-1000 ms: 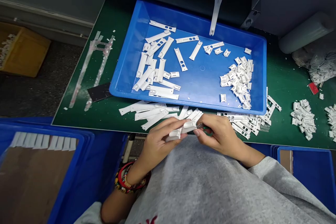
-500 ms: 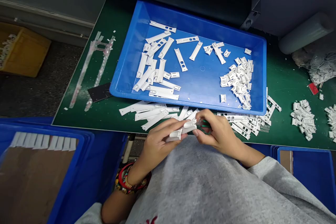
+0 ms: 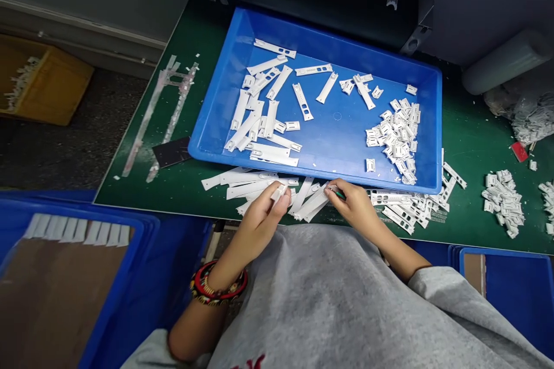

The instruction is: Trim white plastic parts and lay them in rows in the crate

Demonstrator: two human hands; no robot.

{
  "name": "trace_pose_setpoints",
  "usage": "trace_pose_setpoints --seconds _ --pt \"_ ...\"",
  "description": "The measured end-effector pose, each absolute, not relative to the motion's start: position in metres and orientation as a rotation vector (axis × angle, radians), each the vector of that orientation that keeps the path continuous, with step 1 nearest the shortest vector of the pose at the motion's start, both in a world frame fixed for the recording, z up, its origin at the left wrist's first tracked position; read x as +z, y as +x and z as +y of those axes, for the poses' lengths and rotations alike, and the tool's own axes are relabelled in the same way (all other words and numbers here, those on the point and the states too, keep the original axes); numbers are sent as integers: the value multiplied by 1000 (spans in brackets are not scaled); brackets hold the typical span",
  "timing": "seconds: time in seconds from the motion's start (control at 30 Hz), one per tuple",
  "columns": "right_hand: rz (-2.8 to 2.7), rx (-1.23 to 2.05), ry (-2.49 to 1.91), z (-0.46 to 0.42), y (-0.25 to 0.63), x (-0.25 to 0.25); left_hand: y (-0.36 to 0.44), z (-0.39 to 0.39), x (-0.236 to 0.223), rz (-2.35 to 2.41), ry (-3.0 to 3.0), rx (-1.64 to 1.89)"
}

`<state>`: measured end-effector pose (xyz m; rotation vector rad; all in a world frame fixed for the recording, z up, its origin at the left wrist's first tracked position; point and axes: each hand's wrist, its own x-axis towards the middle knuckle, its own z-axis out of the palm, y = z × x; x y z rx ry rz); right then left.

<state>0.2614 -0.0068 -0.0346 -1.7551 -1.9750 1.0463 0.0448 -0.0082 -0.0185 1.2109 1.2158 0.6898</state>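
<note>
My left hand point(image 3: 262, 216) is closed, its thumb and fingers pinching a small white plastic part point(image 3: 279, 192) held above the table's front edge. To the right, my right hand point(image 3: 352, 203) is closed at the near rim of the tray, fingers bent together. A sliver of green and something dark show between its fingers, too hidden to name. Long white plastic strips point(image 3: 312, 204) lie on the table between and below the two hands. The blue tray point(image 3: 329, 147) holds more long white strips point(image 3: 269, 153) at its left and a heap of small white clips point(image 3: 396, 135) at its right.
White slotted strips point(image 3: 400, 216) and a clip pile point(image 3: 504, 202) lie on the green table point(image 3: 463, 144) at right. A black plate point(image 3: 171, 153) and clear tape strips point(image 3: 149, 109) are at left. A yellow bin point(image 3: 64, 86) stands beyond; a blue crate point(image 3: 138, 230) sits lower left.
My hands were together on a white part with curved ends. They have moved apart: the left holds a small white part, the right is at the tray's rim. The view shifted slightly.
</note>
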Motion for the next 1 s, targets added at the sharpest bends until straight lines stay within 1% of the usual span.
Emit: trace_pose_setpoints --seconds 0.13,0.23,0.3,0.4,0.47,0.6,0.87,1.0 --pt "-2187 913 -1853 -11 260 -41 43 -11 -16 1146 1342 653" --pt "-2257 812 -1788 -14 262 -28 44 -12 -13 1136 1442 661" --pt "-2217 857 -1609 -16 262 -12 45 -12 -11 1087 1498 711" --pt "-2133 1034 -1282 -17 261 13 48 -13 -9 1009 1562 812" --pt "-2096 1099 -1165 -16 257 26 49 -14 -7 988 1610 854" --pt "-2104 1107 -1118 -15 248 36 52 -14 -2 955 1741 870" --pt "-2107 1088 -1109 -17 244 36 53 -14 -5 903 1966 960" --pt "-2113 1148 -1124 -16 248 40 55 -15 -3 923 2006 961"
